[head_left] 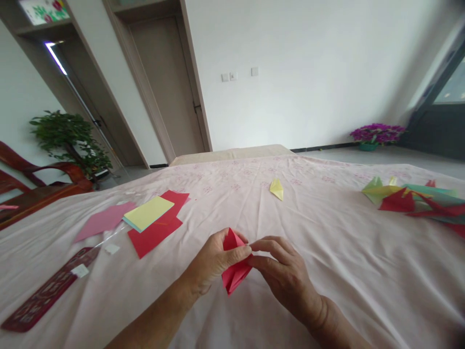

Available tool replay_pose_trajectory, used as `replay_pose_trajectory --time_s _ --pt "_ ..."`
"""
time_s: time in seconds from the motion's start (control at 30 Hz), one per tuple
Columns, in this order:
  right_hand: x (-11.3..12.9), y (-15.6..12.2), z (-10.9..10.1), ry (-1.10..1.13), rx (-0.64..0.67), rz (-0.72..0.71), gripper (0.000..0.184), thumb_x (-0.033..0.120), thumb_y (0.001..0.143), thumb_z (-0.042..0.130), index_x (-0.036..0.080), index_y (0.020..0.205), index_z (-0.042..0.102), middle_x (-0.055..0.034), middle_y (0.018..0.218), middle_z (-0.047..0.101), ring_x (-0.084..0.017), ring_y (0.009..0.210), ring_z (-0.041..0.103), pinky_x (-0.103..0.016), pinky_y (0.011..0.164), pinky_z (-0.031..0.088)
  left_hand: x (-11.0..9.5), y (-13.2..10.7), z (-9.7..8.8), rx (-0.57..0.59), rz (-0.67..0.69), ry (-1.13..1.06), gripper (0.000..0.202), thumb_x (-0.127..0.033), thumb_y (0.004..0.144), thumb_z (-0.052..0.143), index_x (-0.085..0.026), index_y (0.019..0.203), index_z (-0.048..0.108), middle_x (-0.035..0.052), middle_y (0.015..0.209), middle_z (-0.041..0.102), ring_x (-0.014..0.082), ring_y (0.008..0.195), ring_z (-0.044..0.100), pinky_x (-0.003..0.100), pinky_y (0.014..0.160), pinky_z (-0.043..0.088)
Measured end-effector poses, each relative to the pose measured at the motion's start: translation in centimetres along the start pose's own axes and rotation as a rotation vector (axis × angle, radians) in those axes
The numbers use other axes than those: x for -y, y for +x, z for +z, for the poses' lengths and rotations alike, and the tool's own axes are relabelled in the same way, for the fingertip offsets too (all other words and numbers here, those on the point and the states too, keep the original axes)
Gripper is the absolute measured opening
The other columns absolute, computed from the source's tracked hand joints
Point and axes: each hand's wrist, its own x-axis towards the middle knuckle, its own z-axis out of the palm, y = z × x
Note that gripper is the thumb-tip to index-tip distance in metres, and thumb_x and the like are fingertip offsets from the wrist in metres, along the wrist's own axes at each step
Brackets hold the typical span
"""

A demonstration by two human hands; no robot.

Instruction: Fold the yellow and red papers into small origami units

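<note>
Two hands meet over a folded red paper (235, 264) held just above the pink cloth (327, 252) near the table's front edge. The left hand (214, 261) is closed around the paper's left side, thumb pressed on top; the right hand (281, 271) pinches its right corner between thumb and fingertips. This looks like a mid-fold stage of origami, with a crease being set; the next move likely calls for a firm hold on one side while the other flap is turned or pressed flat. A loose stack of sheets (150, 218) lies to the left, a small yellow piece (276, 189) beyond, and folded pieces (414, 199) far right.
</note>
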Motion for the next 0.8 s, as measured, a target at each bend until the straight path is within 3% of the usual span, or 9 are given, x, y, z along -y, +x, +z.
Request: replay_pose_trajectory --time_s 0.2,0.43,0.63,0.8 --pt "-0.3 -0.1 0.0 -0.015 0.053 0.018 0.020 0.008 0.087 0.058 0.024 0.096 0.066 -0.0047 0.101 0.065 -0.017 0.090 0.058 -0.032 0.077 0.046 0.6 0.3 0.1 -0.073 0.055 0.055 0.024 -0.035 0.076 0.071 -0.012 0.080 0.061 0.0009 0.071 0.061 0.0102 0.063 0.053 0.021 0.061 0.044" --pt "0.2 0.0 0.0 0.041 0.004 0.076 0.011 0.020 0.082 0.069 0.023 0.092 0.065 -0.0058 0.096 0.064 -0.017 0.083 0.058 -0.031 0.071 0.047 1.2 0.4 0.0 -0.088 0.095 0.035 0.022 -0.035 0.079 0.069 -0.013 0.083 0.066 0.0019 0.073 0.064 0.0097 0.064 0.055 0.020 0.062 0.044" --pt "0.7 0.1 0.1 0.134 -0.037 0.176 0.010 0.015 0.084 0.065 0.021 0.092 0.065 -0.0060 0.091 0.062 -0.016 0.081 0.059 -0.029 0.071 0.048 0.8 0.3 0.2 -0.034 0.124 -0.013 0.026 -0.038 0.083 0.065 -0.014 0.090 0.068 0.0058 0.081 0.069 0.0142 0.074 0.062 0.023 0.069 0.047" --pt "1.1 0.1 0.6 0.254 -0.081 0.284 0.007 0.014 0.086 0.062 0.020 0.090 0.064 -0.0041 0.085 0.062 -0.014 0.076 0.060 -0.026 0.067 0.048 0.5 0.1 0.5 -0.046 0.143 0.025 0.026 -0.037 0.085 0.062 -0.013 0.090 0.070 0.0050 0.079 0.069 0.0121 0.071 0.059 0.021 0.069 0.044"
